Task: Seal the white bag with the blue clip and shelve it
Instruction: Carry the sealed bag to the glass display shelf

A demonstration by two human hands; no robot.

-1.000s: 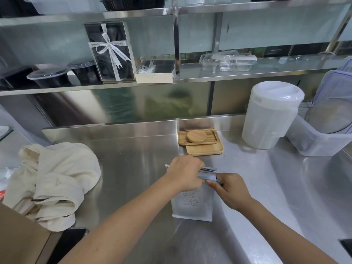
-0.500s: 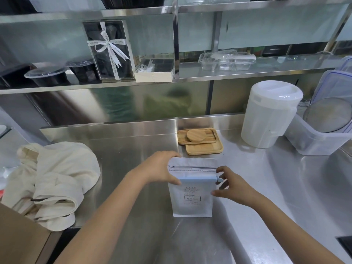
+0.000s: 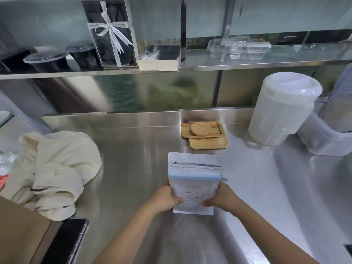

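We hold the white bag (image 3: 194, 187) upright on the steel counter (image 3: 133, 168), our left hand (image 3: 165, 199) and right hand (image 3: 222, 199) clamped on its lower sides, with the blue clip (image 3: 196, 177) pinched straight across it just below the zipper, in front of the wooden trays (image 3: 207, 138).

We note a stainless steel surface (image 3: 133, 159), brushed and reflective, with soft overhead glare along its middle. Behind it we find a polished steel backsplash (image 3: 118, 92) carrying blurred green and brown reflections. Above this runs a steel shelf (image 3: 247, 63), divided by an upright steel post (image 3: 183, 31), with pale grey-green wall panels (image 3: 285, 14) behind. At the right the steel dips into a rounded sink basin (image 3: 314, 187). Lighting is even and diffuse; we see no windows or floor.
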